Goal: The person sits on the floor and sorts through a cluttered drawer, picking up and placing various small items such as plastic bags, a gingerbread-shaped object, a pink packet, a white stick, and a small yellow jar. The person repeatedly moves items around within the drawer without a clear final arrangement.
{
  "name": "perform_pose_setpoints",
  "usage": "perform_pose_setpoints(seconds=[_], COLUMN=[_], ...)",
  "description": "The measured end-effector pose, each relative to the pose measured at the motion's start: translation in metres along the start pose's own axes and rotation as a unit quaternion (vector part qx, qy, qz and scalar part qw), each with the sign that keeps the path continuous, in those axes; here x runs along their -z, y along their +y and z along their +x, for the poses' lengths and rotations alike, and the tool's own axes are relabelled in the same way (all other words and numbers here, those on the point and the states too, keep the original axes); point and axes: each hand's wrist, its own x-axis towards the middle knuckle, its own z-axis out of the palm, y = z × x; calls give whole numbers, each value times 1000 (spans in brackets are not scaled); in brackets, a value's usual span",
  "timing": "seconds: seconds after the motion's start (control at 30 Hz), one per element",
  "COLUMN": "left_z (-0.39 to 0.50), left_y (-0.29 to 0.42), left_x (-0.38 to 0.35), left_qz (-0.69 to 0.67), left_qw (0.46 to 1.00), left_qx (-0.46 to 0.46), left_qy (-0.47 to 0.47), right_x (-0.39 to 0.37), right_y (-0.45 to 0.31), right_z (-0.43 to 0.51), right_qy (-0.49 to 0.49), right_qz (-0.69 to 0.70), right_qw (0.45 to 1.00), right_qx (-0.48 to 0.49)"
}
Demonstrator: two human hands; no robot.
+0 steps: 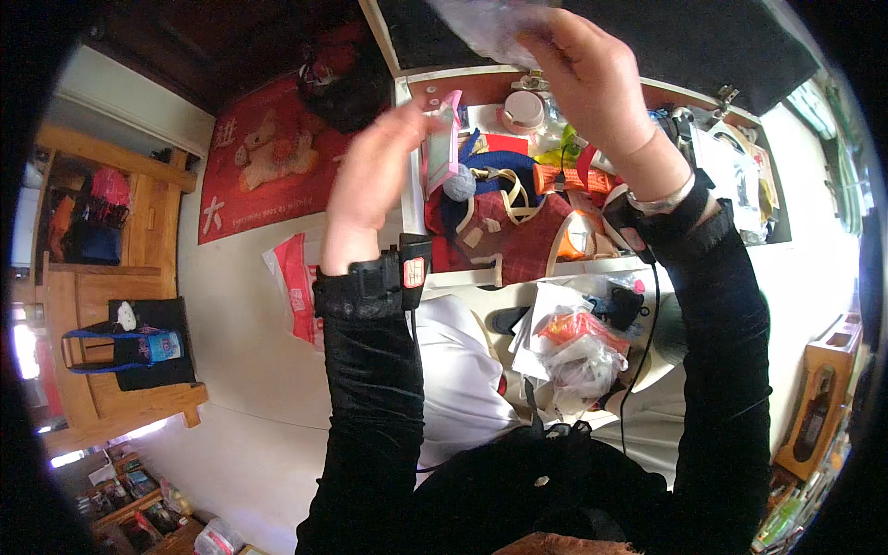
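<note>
My right hand (590,76) grips a crumpled clear plastic bag (485,31) at the top, above the far edge of an open drawer (416,208). Blurred, my left hand (378,166) is raised over the drawer's left edge, beside a pink-edged flat pouch (444,149); whether its fingers touch the pouch I cannot tell. Inside the drawer lie a dark red checked cloth piece (517,232) with cream trim, a grey-blue pompom (459,184), an orange item (572,179), a round pale pink lidded container (524,112) and a black cable with a plug.
Between my knees are papers and clear plastic bags (583,361). A red mat (277,159) with a cartoon horse lies left of the drawer, a red and white plastic bag (295,288) near it. Wooden furniture (159,229) stands at the far left. Cables run from both wrists.
</note>
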Motion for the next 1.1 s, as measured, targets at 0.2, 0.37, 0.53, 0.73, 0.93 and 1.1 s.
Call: perform_pose_setpoints(seconds=[0.2,0.37,0.53,0.73,0.93,1.1], left_z=[6,17,21,23,14,7], left_y=[-32,-28,-31,-35,-13,-14], left_x=[-41,-9,-27,-43,8,30], left_qz=[523,322,422,560,381,182], left_qw=[850,947,895,825,878,855], left_qx=[-46,-1,-96,32,-24,-220], left_qy=[-48,15,-107,-67,289,434], right_x=[-1,-4,-25,-34,-37,-79], right_y=[6,15,17,16,21,20], right_z=[-27,-29,-10,-3,0,3], right_qy=[-44,-127,-293,-237,-317,-352], right_qz=[205,109,-116,-68,-158,-217], right_qw=[955,956,936,950,923,910], right_qx=[-209,-242,-157,-191,-153,-18])
